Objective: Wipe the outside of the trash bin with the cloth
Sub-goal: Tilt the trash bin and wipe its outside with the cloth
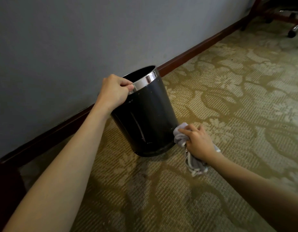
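On the carpet (pixel 228 97), left hand (pixel 114 91) grips the trash bin (pixel 145 118) rim; right hand (pixel 197 141) — at the bin's four o'clock — clutches the cloth (pixel 180 136), seemingly touching its side.

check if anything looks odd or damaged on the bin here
The bin leans, tipped by the left hand gripping its chrome rim. Pale scuffs and specks mark its dark side. The right hand presses the cloth low on it. Nothing is spilled.

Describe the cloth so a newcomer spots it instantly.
Start at the black bin standing on the patterned carpet by the wall. At its lower right side, the right hand grips the cloth: a bunched grey rag, its white-edged tail hanging below the wrist.
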`<action>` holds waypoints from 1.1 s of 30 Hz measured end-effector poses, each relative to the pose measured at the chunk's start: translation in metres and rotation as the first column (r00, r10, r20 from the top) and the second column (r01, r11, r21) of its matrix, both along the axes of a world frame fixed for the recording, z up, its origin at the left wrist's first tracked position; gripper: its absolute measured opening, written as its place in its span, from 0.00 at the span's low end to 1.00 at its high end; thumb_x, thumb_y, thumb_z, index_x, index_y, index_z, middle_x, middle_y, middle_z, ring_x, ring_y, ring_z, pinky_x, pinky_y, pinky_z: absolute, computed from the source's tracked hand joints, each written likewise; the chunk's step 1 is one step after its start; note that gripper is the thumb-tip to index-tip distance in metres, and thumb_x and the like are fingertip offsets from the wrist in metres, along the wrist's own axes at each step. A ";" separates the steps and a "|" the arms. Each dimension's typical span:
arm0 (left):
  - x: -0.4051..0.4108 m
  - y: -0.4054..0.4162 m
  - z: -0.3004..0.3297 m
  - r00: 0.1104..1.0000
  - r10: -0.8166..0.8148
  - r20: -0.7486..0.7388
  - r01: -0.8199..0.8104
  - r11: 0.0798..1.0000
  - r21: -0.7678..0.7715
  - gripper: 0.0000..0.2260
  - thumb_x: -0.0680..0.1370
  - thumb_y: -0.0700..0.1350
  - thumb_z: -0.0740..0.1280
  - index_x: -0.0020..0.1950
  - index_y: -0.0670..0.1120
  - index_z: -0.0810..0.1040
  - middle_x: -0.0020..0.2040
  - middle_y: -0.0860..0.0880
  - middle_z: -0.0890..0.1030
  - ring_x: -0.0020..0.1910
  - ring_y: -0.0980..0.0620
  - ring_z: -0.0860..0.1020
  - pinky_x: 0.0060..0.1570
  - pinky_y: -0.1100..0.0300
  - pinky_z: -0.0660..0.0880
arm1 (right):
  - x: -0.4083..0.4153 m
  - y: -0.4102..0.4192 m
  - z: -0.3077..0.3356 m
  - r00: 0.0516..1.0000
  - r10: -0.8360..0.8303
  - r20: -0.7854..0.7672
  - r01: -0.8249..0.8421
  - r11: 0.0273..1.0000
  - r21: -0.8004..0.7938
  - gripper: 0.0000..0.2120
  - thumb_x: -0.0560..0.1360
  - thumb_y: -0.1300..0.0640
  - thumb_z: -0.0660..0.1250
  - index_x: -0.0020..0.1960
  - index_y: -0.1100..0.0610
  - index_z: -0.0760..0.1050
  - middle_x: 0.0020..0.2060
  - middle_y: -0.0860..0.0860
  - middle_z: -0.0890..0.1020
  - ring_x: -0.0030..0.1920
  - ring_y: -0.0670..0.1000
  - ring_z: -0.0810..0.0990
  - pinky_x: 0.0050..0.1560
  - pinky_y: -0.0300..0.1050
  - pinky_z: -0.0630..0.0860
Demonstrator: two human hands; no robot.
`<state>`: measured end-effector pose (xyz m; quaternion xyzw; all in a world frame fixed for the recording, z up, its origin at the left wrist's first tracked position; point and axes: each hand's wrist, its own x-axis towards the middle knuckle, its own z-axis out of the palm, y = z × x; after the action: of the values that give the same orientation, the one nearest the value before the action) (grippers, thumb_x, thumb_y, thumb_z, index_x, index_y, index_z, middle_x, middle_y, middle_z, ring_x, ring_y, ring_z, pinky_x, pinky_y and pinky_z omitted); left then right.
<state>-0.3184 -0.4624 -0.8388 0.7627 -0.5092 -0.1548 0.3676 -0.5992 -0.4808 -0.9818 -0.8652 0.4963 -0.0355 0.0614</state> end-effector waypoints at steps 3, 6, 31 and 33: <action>-0.008 -0.001 0.001 0.999 -0.036 0.021 0.036 0.999 -0.008 0.05 0.75 0.45 0.69 0.44 0.52 0.85 0.35 0.61 0.78 0.42 0.58 0.77 0.46 0.60 0.69 | -0.003 -0.001 -0.006 0.999 -0.036 -0.011 0.036 0.999 0.029 0.25 0.75 0.58 0.57 0.71 0.45 0.67 0.61 0.48 0.72 0.45 0.53 0.62 0.46 0.48 0.68; -0.018 -0.003 0.003 0.995 -0.058 0.085 0.058 0.998 0.005 0.06 0.75 0.44 0.68 0.44 0.50 0.85 0.35 0.57 0.79 0.42 0.54 0.78 0.45 0.57 0.73 | -0.003 0.003 -0.006 0.999 -0.003 -0.046 0.004 1.000 0.024 0.24 0.75 0.56 0.57 0.71 0.45 0.67 0.62 0.48 0.72 0.47 0.55 0.66 0.50 0.50 0.70; -0.046 0.007 -0.008 0.975 -0.067 0.212 0.073 0.997 -0.020 0.08 0.78 0.45 0.63 0.40 0.49 0.78 0.38 0.49 0.79 0.41 0.46 0.77 0.40 0.52 0.73 | 0.013 -0.038 0.073 0.814 -0.105 0.572 0.213 0.969 -0.126 0.26 0.72 0.65 0.59 0.69 0.50 0.71 0.61 0.48 0.74 0.52 0.55 0.66 0.51 0.46 0.65; -0.061 0.004 -0.008 0.966 -0.077 0.247 0.086 0.996 -0.026 0.07 0.78 0.45 0.63 0.41 0.49 0.78 0.38 0.49 0.79 0.40 0.47 0.76 0.38 0.53 0.70 | 0.005 -0.036 0.074 0.821 -0.101 0.561 0.216 0.966 -0.141 0.26 0.72 0.66 0.59 0.68 0.50 0.71 0.61 0.48 0.74 0.52 0.55 0.66 0.51 0.47 0.68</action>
<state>-0.3796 -0.4585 -0.8464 0.7476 -0.5845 -0.0647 0.3087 -0.5942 -0.5165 -0.9082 -0.7757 0.5221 -0.3366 0.1114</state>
